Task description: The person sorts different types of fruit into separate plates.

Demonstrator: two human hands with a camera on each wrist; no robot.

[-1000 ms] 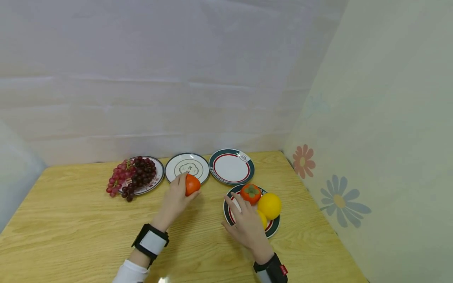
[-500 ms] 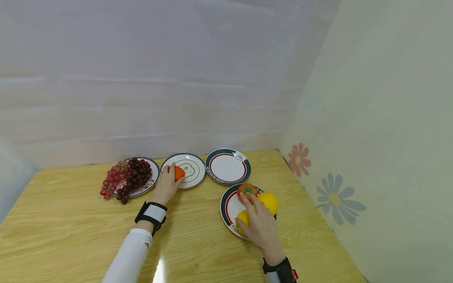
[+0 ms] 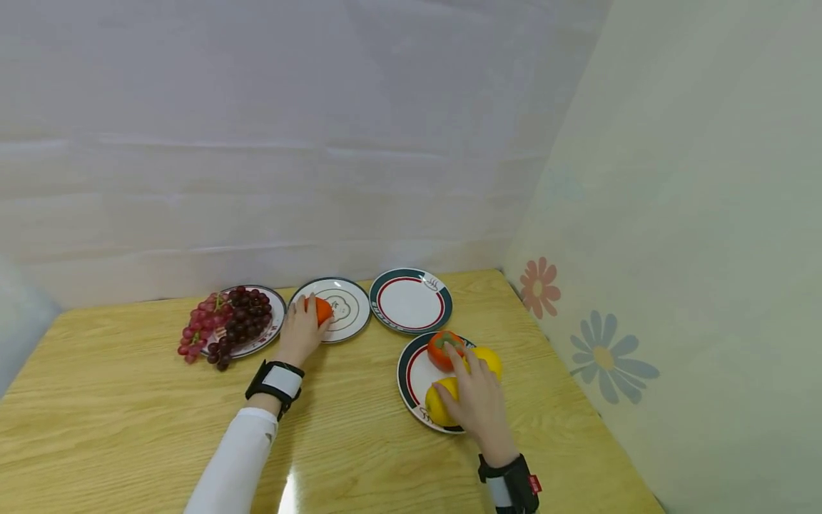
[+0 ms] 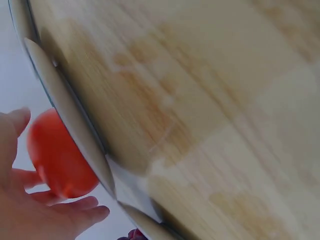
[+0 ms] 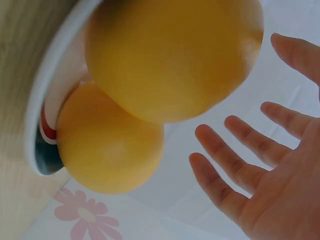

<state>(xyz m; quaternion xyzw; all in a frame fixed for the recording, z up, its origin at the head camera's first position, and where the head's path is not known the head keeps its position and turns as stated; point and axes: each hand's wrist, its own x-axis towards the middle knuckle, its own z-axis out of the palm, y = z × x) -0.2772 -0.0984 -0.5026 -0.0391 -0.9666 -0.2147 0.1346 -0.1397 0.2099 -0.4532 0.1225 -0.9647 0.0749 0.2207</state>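
My left hand (image 3: 302, 332) is at the middle plate (image 3: 356, 321) with its fingers and thumb about an orange-red persimmon (image 3: 323, 311). In the left wrist view this persimmon (image 4: 60, 155) lies against the plate's face, fingers behind and below it. My right hand (image 3: 480, 403) hovers above the nearest plate (image 3: 406, 378), fingers spread. That plate bears another persimmon (image 3: 443, 350) with a green calyx and two yellow fruits, one front-left (image 3: 442, 403) and one partly covered by the hand (image 3: 493, 360). In the right wrist view, space shows between the fingers (image 5: 220, 180) and the yellow fruits.
A plate (image 3: 277, 314) at the left bears red and dark grapes (image 3: 240, 321), some hanging over its rim onto the wooden table (image 3: 128, 400). A green-rimmed plate (image 3: 411, 300) stands at the back right, near the white back wall. A flower-printed wall (image 3: 642, 214) borders the right side.
My left hand has carried its persimmon left and down onto the middle plate. My right hand has shifted right, uncovering the front yellow fruit. The view has turned slightly right.
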